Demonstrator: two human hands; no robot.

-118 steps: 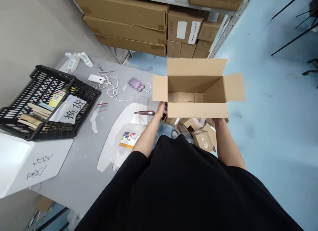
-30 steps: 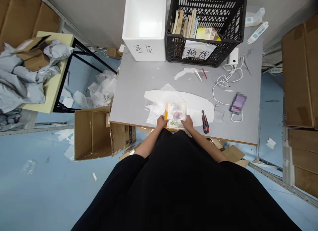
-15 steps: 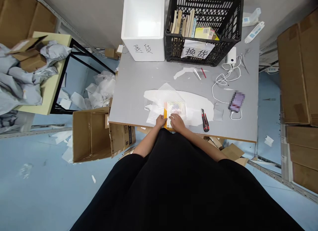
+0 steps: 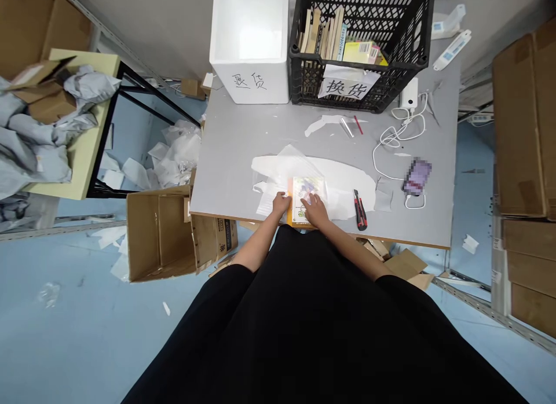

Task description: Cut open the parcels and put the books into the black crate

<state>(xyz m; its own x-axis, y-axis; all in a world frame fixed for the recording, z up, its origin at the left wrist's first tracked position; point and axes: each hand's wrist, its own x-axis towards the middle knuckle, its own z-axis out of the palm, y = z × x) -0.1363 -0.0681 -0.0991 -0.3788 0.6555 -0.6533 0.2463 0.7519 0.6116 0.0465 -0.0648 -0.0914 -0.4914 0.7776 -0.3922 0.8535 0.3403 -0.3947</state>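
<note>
A book (image 4: 300,217) with an orange spine and a colourful picture on its cover lies flat near the table's front edge. Clear plastic film (image 4: 292,158) covers part of it and spreads out beyond its top. My left hand (image 4: 281,204) is closed at the book's left edge, gripping it there. My right hand (image 4: 317,210) rests on the cover's right side, its fingers apart. Beneath the book is a white sheet (image 4: 347,178) with a rounded right end. A red and black utility knife (image 4: 359,210) lies right of my right hand.
At the table's back stand a white foam box (image 4: 249,83) and a black crate (image 4: 299,83) holding books. A phone (image 4: 417,176) with a white cable lies right. An open cardboard box (image 4: 160,236) sits left, below a side table (image 4: 87,175) with grey parcels.
My right hand has slid right and slightly up across the cover, and more of the book's picture shows. My left hand stays at the left edge. The camera view has shifted slightly.
</note>
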